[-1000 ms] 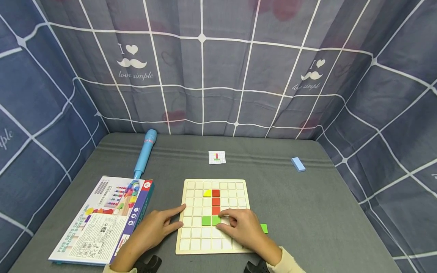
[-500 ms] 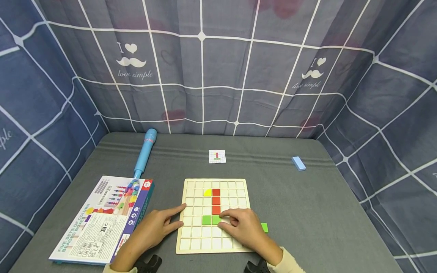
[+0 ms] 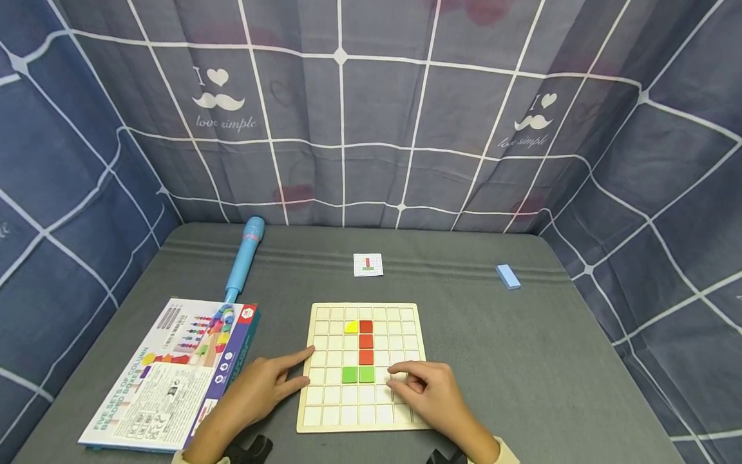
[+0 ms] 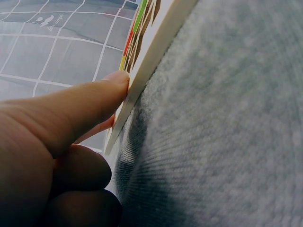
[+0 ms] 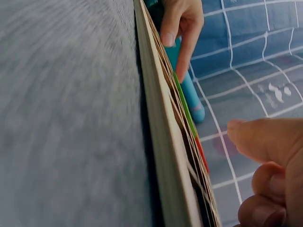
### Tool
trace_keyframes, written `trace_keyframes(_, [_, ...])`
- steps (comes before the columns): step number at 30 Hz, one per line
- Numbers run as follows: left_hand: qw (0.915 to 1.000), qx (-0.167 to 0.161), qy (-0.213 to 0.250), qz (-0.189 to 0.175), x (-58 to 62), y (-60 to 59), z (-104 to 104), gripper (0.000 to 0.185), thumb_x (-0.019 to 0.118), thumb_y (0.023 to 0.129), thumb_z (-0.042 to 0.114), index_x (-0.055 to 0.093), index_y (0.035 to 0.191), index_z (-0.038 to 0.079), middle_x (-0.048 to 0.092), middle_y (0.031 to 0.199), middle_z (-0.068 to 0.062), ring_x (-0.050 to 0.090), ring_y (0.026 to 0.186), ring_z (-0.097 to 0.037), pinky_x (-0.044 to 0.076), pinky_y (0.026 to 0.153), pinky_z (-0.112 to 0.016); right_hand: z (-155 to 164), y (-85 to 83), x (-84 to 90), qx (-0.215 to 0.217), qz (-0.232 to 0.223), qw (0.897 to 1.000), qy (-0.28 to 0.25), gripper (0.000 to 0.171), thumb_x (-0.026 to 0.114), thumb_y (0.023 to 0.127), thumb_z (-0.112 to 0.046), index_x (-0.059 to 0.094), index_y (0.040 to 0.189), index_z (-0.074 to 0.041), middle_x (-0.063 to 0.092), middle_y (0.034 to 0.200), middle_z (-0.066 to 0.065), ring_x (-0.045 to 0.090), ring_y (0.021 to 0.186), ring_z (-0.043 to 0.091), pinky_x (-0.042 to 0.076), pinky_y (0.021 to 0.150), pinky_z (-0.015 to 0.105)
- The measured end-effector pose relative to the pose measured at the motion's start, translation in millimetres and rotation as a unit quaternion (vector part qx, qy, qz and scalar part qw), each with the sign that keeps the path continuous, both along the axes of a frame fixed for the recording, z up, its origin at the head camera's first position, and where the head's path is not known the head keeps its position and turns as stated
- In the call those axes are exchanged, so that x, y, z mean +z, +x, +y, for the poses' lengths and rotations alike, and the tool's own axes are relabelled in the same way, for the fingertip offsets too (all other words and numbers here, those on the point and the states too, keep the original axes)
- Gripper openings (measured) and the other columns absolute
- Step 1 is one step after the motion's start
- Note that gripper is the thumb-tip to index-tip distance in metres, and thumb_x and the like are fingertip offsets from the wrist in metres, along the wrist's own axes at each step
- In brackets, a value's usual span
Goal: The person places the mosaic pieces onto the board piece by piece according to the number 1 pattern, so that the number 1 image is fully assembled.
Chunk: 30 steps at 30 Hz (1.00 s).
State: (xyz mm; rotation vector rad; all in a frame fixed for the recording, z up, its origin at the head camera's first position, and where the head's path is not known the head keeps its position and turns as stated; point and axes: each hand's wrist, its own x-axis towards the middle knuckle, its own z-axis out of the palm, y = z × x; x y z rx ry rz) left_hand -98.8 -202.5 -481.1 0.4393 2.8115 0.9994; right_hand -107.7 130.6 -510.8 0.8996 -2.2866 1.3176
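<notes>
Two hands: both are laid at the near end of the pale wooden grid board [image 3: 363,367], which lies flat on the grey cloth-covered table [image 3: 522,361].
Left hand [image 3: 255,393]: it is rested on the cloth at the board's left edge; the forefinger and thumb are stretched straight against that edge, as is shown in the left wrist view, and nothing is held.
Right hand [image 3: 431,392]: it is laid over the board's near right cells, with the forefinger extended leftward and the other fingers loosely curled; whether a tile is hidden beneath them cannot be told.
Green square tiles [image 3: 358,374]: two are seated side by side in the board, just left of the right forefinger's tip; their row is run left to right, and the right hand is the nearer.
Red square tiles [image 3: 366,341]: three are stacked in a column directly beyond the right green tile.
Yellow quarter-round tile [image 3: 351,327]: it is set just left of the top red tile.
Printed toy box [image 3: 168,374]: it is laid flat left of the left hand.
Small pattern card [image 3: 368,265]: it is placed beyond the board.
Blue cylindrical tube [image 3: 244,258]: it is laid at the far left.
Light blue rectangular block [image 3: 507,276]: it is left at the far right, well apart.
</notes>
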Motion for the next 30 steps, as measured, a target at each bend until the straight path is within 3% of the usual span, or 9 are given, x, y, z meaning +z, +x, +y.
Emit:
trace_keyframes(14, [1.0000, -0.001, 0.002, -0.004, 0.2, 0.2, 1.1, 0.050, 0.074, 0.094, 0.035, 0.065, 0.141, 0.020, 0.037, 0.059, 0.017, 0.029, 0.052, 0.001, 0.025, 0.048, -0.020, 49.7, 22.4, -4.6, -0.084, -0.003, 0.996, 0.007, 0.026, 0.089, 0.076, -0.003, 0.079, 0.095, -0.018, 0.039, 0.058, -0.016, 0.028, 0.054, -0.011, 0.028, 0.046, 0.009])
trace_keyframes(21, [1.0000, 0.001, 0.004, -0.007, 0.1, -0.4, 2.4, 0.051, 0.074, 0.094, 0.036, 0.064, 0.142, 0.021, 0.037, 0.059, 0.016, 0.028, 0.051, 0.001, 0.025, 0.048, -0.021, 73.2, 27.5, -3.2, -0.174, -0.023, 0.984, 0.024, 0.025, 0.090, 0.074, -0.002, 0.079, 0.089, -0.019, 0.037, 0.056, -0.020, 0.026, 0.050, -0.012, 0.028, 0.041, 0.012])
trace_keyframes(30, [0.9999, -0.008, 0.008, 0.013, -0.1, -0.7, -0.8, 0.051, 0.074, 0.094, 0.035, 0.064, 0.141, 0.019, 0.036, 0.059, 0.017, 0.028, 0.051, 0.001, 0.026, 0.048, -0.020, 85.9, 37.7, -5.5, -0.232, -0.084, 0.968, 0.040, 0.025, 0.092, 0.074, -0.008, 0.080, 0.093, -0.020, 0.038, 0.056, -0.021, 0.031, 0.047, -0.006, 0.030, 0.044, 0.015])
